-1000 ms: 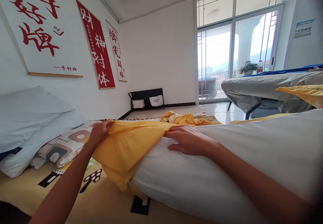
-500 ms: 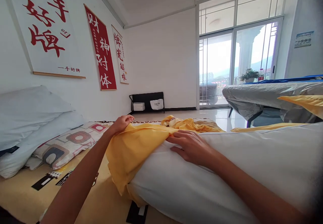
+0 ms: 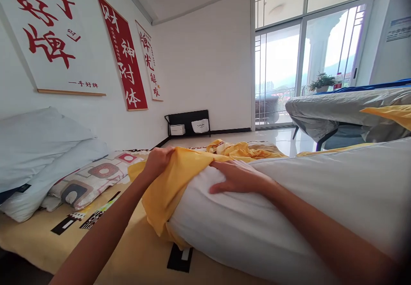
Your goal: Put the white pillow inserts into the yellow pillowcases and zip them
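Working the yellow cloth [image 3: 173,186] at 7 o'clock over the white cushion [image 3: 231,225] at 5 seems in hand, left hand [image 3: 158,161] pinching cloth, right hand [image 3: 239,175] spread at its edge, next likely needing a firm pull

Chinese lettering, brush-style
White scroll [image 3: 56,41]: large 手好牌, small 一手好牌 near lower edge; red scroll [image 3: 122,56]: 财神附体; narrow scroll [image 3: 149,62]: 牌光解难.
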`<state>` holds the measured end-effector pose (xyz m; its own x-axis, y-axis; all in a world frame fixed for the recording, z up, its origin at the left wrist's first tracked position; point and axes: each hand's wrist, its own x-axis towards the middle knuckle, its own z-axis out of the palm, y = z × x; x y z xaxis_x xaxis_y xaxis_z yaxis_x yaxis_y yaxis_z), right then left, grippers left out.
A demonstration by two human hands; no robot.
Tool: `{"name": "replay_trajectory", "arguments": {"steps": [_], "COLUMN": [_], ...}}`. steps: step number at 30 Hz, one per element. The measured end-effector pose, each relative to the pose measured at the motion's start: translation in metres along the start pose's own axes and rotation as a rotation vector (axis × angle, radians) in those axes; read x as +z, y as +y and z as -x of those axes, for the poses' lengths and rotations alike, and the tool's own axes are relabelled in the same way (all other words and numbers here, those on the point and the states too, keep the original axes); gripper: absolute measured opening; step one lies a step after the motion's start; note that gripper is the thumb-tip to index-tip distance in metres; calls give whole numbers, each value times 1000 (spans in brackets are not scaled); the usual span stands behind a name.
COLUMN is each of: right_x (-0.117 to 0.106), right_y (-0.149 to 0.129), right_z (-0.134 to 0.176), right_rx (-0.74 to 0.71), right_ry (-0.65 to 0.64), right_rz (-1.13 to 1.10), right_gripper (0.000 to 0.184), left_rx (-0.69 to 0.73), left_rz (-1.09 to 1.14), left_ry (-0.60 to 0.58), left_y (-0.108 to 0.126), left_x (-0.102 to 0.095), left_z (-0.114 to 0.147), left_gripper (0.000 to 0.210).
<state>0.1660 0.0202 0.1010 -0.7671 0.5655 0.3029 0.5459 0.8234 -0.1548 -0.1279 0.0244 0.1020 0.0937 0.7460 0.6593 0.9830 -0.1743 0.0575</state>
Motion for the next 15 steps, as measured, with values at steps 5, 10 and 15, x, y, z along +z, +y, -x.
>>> {"name": "replay_trajectory", "arguments": {"steps": [5, 10, 15], "right_x": [-1, -1, 10], "right_y": [-11, -8, -7], "right_z": [-7, -12, -22], "right_rx": [-57, -91, 12], "right_ry": [-122, -107, -36], "right_rz": [-32, 15, 142], "right_gripper": [67, 47, 25], "left_rx": [-151, -28, 294], "left_rz": [167, 281, 316], "left_ry": [74, 26, -169], "left_y": [0, 29, 90], "left_x": [11, 7, 5], "left_z": [-26, -37, -33], "left_gripper": [41, 38, 33]}}
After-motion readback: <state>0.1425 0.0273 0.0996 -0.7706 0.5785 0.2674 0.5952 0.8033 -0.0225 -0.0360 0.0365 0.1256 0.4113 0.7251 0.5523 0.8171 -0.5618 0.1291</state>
